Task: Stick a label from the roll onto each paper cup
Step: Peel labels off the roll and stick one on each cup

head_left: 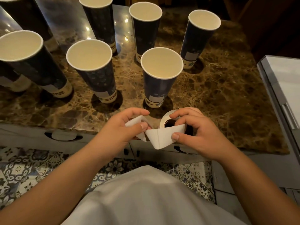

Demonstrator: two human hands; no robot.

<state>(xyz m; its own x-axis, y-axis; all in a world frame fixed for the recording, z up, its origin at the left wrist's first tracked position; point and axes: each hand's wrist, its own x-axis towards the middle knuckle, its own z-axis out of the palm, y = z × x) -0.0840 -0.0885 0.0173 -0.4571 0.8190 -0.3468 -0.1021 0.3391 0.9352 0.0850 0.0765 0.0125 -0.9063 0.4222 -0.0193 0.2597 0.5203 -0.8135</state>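
Note:
Several tall dark-blue paper cups stand upright on the brown marble counter (227,95). The nearest cup (158,82) carries a pale label near its base; so do the far right cup (198,39) and the middle-left cup (95,73). At the counter's front edge my right hand (196,132) grips the white label roll (168,121), thumb pressed on the loose strip (162,137) that folds down from it. My left hand (128,127) pinches the strip's free end, a white piece of label paper (135,123).
More cups stand at the left (30,62) and back (146,28), (99,21). A grey-framed white appliance (280,88) borders the counter on the right. Grey drawer fronts with cut-out handles (65,136) lie below the edge, above a patterned tile floor.

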